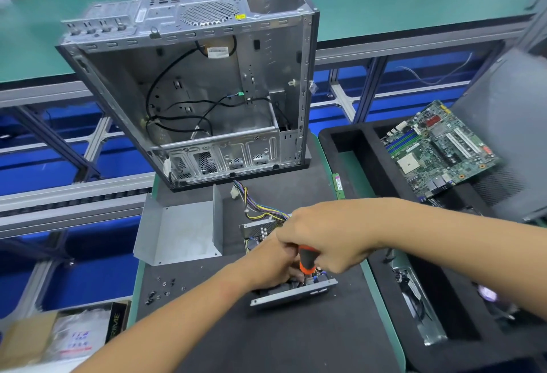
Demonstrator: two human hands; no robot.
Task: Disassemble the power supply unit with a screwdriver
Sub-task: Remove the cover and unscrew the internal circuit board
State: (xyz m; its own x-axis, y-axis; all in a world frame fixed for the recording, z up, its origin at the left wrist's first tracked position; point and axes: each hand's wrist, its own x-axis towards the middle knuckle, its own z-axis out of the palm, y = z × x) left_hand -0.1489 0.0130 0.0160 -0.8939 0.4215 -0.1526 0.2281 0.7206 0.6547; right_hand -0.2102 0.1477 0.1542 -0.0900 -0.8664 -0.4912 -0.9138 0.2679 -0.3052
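Two hands meet over the power supply unit (293, 291), which lies open on the dark mat of the counter (266, 340). The right hand (328, 239) is curled around the orange and black handle of the screwdriver (306, 263). The tool points down into the unit, and its tip is hidden among the parts. The left hand (272, 266) sits just under the right hand, with its fingers curled down on the unit. How tightly they grip cannot be told, because the right hand covers them.

Just past the right hand, a bunch of colored wires (260, 210) runs out of the unit. To the left of both hands lies the gray metal cover (183, 230) of the unit, bent like an open box. Near the left arm, small screws (162, 287) are spread on the mat.

Farther away from the hands stands the computer case (201, 88), open on one side, with black cables inside. To the right of the right arm is a black foam tray (361, 159). A green motherboard (438, 147) rests in it. A thin green memory stick (337, 184) lies at the mat's edge, between the hands and the tray.
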